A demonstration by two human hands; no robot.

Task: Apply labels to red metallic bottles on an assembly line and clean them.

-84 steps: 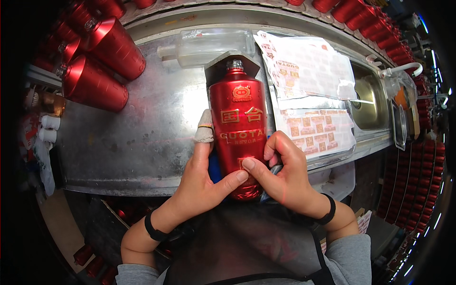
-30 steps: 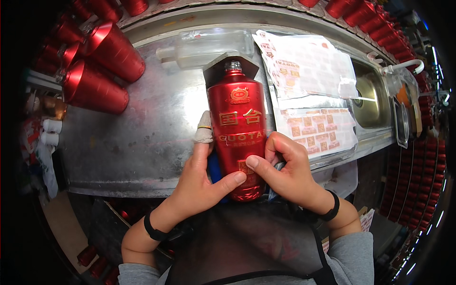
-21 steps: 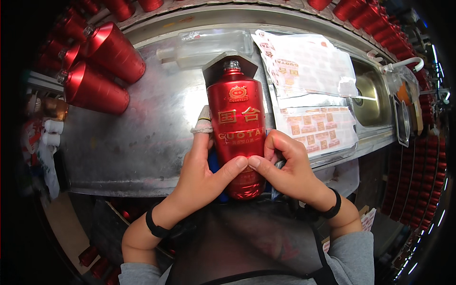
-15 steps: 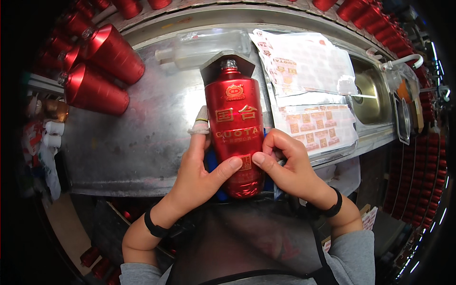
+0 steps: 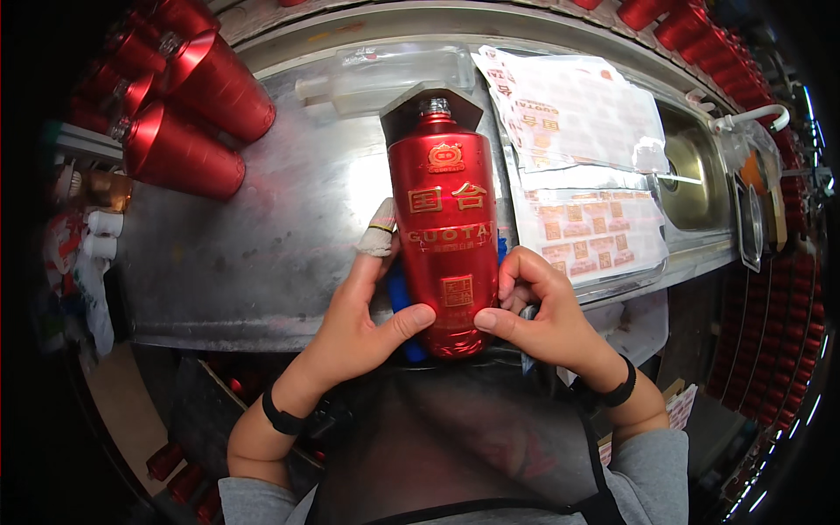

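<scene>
A glossy red bottle (image 5: 444,210) with gold lettering and emblems lies before me, its clear threaded neck pointing away. The neck end rests in a dark angular holder (image 5: 472,107). Along the bottle's left side is my left hand (image 5: 363,302), thumb on the lower body and a fabric-covered finger beside it. My right hand (image 5: 535,306) grips the lower right edge, its thumb on the front and its other fingers curled. A square gold emblem (image 5: 458,290) shows just above both thumbs. Something blue (image 5: 400,293) peeks out beneath the bottle; its kind is hidden.
Printed transfer sheets (image 5: 595,232) lie right of the bottle, near a metal sink (image 5: 696,171) with a white tap (image 5: 757,116). A clear bottle (image 5: 398,80) lies behind the holder. Red bottles (image 5: 184,153) stand at the left of the metal worktop (image 5: 219,289); more line the far right.
Both thumbs have slid lower on the bottle, away from the square emblem, which is now uncovered. The whole view has shifted slightly.
</scene>
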